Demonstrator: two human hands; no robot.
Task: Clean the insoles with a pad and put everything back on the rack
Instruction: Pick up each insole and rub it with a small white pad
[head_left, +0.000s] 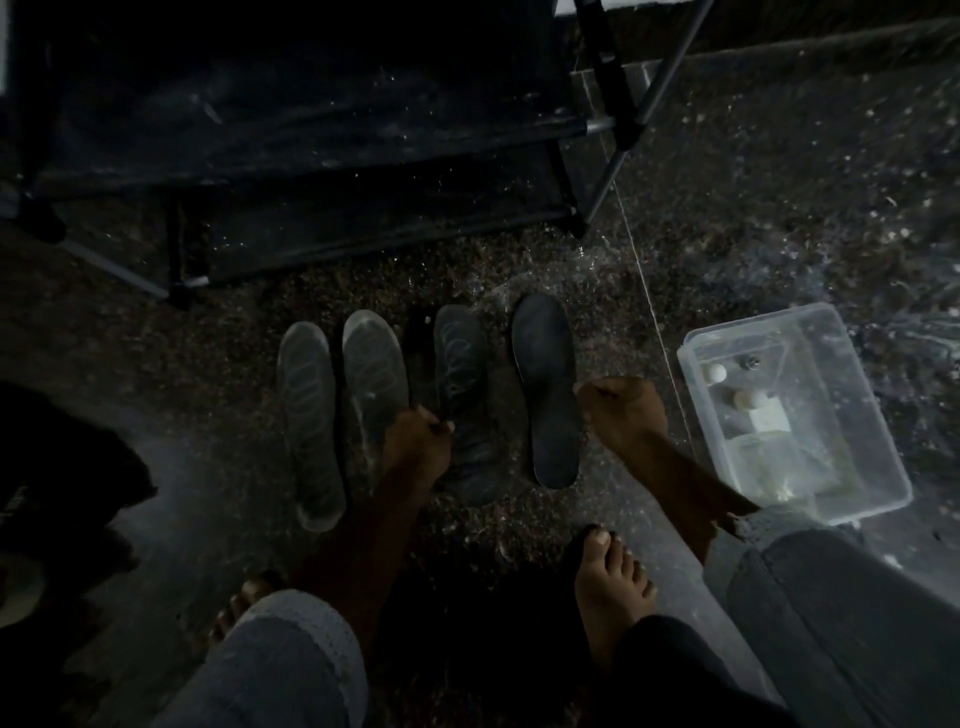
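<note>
Four insoles lie side by side on the speckled floor: two pale grey ones on the left, a darker patterned one, and a plain dark one on the right. My left hand has its fingers curled and pinches the patterned insole at its left edge; that insole looks crumpled near its heel. My right hand is curled into a fist just right of the plain dark insole, and no pad shows in it. The black rack stands behind the insoles.
A clear plastic box with small pale round items and a white block stands on the floor at the right. My bare feet are near the bottom. A metal tripod leg slants beside the rack. The light is very dim.
</note>
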